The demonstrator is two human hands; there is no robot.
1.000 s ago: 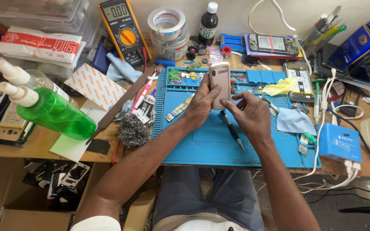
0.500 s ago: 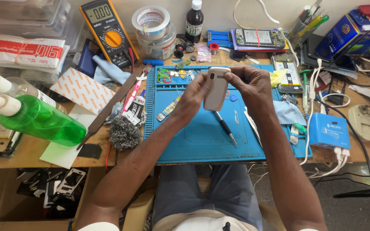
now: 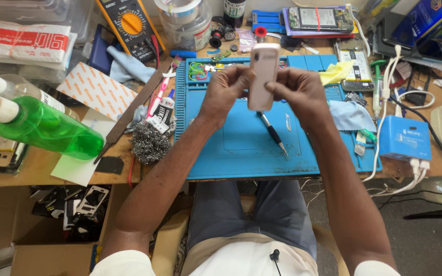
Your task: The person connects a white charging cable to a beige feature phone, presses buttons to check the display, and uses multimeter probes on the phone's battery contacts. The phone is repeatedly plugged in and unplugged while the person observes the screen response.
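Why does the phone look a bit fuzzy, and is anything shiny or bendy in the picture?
Head view: the phone, held up in both hands, left hand and right hand, looks soft, slightly blurred, while the blue mat stays sharp; daylight is even with weak shadows; the green bottle shows glare; the wide lens bends the desk edges.

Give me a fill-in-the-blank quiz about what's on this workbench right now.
1. Both hands hold a pale ____ above the mat.
2. The mat under the hands is ____ in colour.
3. The spray bottle lying at the left is ____.
4. The ball of ____ wool sits just left of the mat.

Missing words: phone; blue; green; steel
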